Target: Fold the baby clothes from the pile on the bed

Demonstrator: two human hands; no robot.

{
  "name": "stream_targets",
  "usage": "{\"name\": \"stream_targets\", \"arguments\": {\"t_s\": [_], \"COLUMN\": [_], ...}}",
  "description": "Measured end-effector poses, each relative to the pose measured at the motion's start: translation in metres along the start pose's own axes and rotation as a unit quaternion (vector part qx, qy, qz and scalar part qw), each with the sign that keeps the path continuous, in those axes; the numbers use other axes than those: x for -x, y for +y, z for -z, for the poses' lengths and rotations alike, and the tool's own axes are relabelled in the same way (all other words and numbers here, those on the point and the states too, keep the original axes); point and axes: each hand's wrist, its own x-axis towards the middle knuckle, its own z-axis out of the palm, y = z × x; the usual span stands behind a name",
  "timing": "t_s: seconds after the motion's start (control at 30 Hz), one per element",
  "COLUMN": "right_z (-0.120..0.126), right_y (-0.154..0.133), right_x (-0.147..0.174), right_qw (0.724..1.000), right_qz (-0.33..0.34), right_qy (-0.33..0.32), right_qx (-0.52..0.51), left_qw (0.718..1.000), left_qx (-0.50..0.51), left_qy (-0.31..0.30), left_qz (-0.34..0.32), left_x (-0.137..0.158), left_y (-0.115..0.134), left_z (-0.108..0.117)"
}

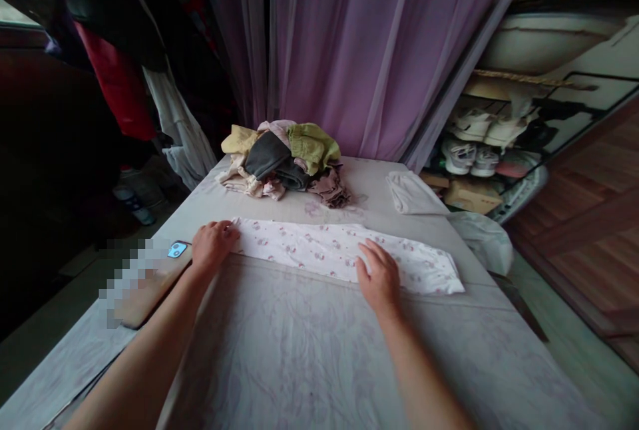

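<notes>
So the biggest thing in front of me is this flat surface [299, 350] covered in pale cloth with a faint purple pattern, so I'll place everything by that. Right behind its far edge hangs a sheer purple curtain [344, 50] in long folds. A reddish-brown panelled wooden door [584, 270] is off to the right of the surface, and past its far right corner there's a wide whitish basin [549, 44] up high.

Toward the far end of the surface sits a loose heap of soft fabric clothes [269, 154] in yellow, dark grey, yellow-green, pale pink and dusty brown. The white cloth garment with small grey and red printed figures [299, 247] lies flattened out crosswise over the middle of the surface, long and narrow. A plain white folded cloth [414, 194] is by the far right corner of the surface.

My left hand [214, 240] is at the garment's left end, fingers bent over its edge; can't tell if they're actually pinching it. My right hand [380, 277] is at the garment's near edge toward its right end, thumb and fingers apart, not clamped on anything. Smallest item: a slim pale gold phone [167, 277], partly pixelated, lying by the surface's left edge, beside my left forearm.
</notes>
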Motion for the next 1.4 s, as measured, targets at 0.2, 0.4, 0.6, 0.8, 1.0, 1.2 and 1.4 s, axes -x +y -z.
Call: {"name": "stream_targets", "arguments": {"t_s": [0.2,0.4,0.6,0.8,1.0,1.2,1.4], "right_z": [0.079,0.098,0.094,0.093,0.080,0.075,0.073], "right_y": [0.093,0.115,0.128,0.142,0.149,0.161,0.166], "right_x": [0.000,-0.003,-0.009,-0.009,0.002,0.006,0.004], "right_qw": [0.936,0.899,0.904,0.936,0.954,0.950,0.959], "right_qz": [-0.294,-0.378,-0.340,-0.289,-0.273,-0.302,-0.256], "right_qy": [-0.012,-0.097,-0.108,-0.027,0.038,0.073,0.112], "right_qx": [0.193,0.200,0.236,0.200,0.117,0.029,0.044], "left_qw": [0.997,0.996,0.997,0.996,0.994,0.994,0.994], "left_qx": [0.008,-0.030,-0.025,-0.002,0.008,-0.007,-0.014], "left_qy": [-0.051,-0.072,-0.057,-0.064,-0.073,-0.077,-0.083], "left_qz": [0.058,0.038,0.052,0.067,0.077,0.078,0.071], "left_x": [-0.011,-0.012,-0.010,-0.016,-0.015,-0.016,-0.018], "left_y": [0.003,0.007,0.008,0.002,0.000,0.000,-0.003], "left_z": [0.012,0.015,0.015,0.016,0.015,0.012,0.011]}}
